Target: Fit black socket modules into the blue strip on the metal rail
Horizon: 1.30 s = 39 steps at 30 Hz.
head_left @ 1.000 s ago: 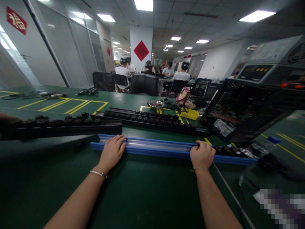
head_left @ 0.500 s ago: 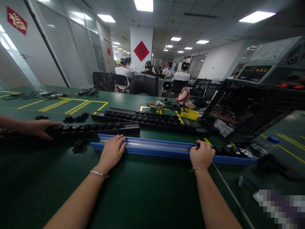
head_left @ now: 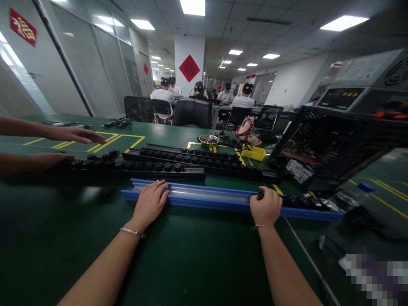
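A long blue channel rail [head_left: 207, 196] lies crosswise on the green table in front of me, its inside pale and shiny. My left hand [head_left: 149, 202] lies over the rail near its left end, fingers curled across the channel to the far edge. Over the channel further right, my right hand [head_left: 266, 206] is closed around a small black part [head_left: 260, 194], mostly hidden by the fingers. Right of that hand, several black roller pieces [head_left: 302, 202] sit in a row in the same rail.
Beyond are black rails [head_left: 191, 160] filled with rollers. A co-worker's hands [head_left: 79, 135] are at the left, by another black rail [head_left: 153, 173]. A metal bowl [head_left: 208, 139], a yellow tray [head_left: 255, 153] and an open computer case [head_left: 318, 148] stand further back.
My right hand has shifted slightly left along the blue rail with the black part; my left stays put. The co-worker's black rail has slid right, and one of their hands is now raised over the table.
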Tool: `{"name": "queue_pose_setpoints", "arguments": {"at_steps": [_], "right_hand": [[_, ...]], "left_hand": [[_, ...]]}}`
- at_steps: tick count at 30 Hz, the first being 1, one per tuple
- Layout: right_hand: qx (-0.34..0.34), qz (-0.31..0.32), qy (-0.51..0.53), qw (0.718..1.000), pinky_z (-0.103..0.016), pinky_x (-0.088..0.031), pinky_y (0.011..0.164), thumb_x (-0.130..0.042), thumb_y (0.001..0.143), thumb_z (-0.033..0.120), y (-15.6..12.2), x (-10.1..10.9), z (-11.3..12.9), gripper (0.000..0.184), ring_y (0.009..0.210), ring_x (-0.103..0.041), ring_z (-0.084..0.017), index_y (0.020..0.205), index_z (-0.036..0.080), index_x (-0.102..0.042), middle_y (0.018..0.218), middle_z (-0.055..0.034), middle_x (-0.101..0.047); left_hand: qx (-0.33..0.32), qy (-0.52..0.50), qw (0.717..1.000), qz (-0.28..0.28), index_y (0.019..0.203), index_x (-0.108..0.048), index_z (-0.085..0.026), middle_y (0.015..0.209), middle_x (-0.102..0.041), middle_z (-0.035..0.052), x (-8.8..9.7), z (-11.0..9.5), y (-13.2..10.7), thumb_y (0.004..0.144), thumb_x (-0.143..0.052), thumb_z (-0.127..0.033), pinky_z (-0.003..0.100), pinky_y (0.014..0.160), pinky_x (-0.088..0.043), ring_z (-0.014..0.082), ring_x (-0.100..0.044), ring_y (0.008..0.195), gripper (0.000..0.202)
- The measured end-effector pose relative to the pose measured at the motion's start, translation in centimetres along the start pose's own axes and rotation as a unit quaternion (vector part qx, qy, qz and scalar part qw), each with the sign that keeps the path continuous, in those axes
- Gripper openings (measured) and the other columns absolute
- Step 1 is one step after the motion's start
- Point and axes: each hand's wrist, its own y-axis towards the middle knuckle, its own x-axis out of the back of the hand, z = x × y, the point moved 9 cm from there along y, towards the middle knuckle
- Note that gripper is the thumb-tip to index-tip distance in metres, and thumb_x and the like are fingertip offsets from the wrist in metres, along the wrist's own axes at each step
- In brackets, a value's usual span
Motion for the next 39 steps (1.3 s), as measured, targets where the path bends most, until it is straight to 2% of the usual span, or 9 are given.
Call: {"name": "queue_pose_setpoints", "arguments": {"at_steps": [21, 39], "right_hand": [[0.060, -0.014, 0.042, 0.997, -0.038, -0.043, 0.080, -0.050, 0.070, 0.019, -1.2, 0.0, 3.5, 0.026, 0.088, -0.051, -0.025, 0.095, 0.015, -0.057, 0.092, -0.0106, -0.057], [0.068, 0.004, 0.082, 0.994, -0.036, -0.044, 0.081, -0.051, 0.071, 0.021, -1.6, -0.4, 4.5, 0.024, 0.087, -0.051, -0.023, 0.094, 0.017, -0.053, 0.091, -0.0088, -0.055]], "left_hand": [[-0.009, -0.001, 1.000, -0.010, 0.118, -0.057, -0.017, 0.128, -0.056, 0.0092, 0.1, 0.0, 0.0, 0.091, -0.032, -0.037, 0.042, 0.101, -0.037, 0.0246, -0.047, 0.121, 0.042], [-0.006, -0.003, 1.000, -0.010, 0.118, -0.056, -0.018, 0.128, -0.056, 0.0088, 0.0, 0.0, -0.1, 0.090, -0.033, -0.037, 0.043, 0.102, -0.036, 0.0244, -0.047, 0.121, 0.041]]}}
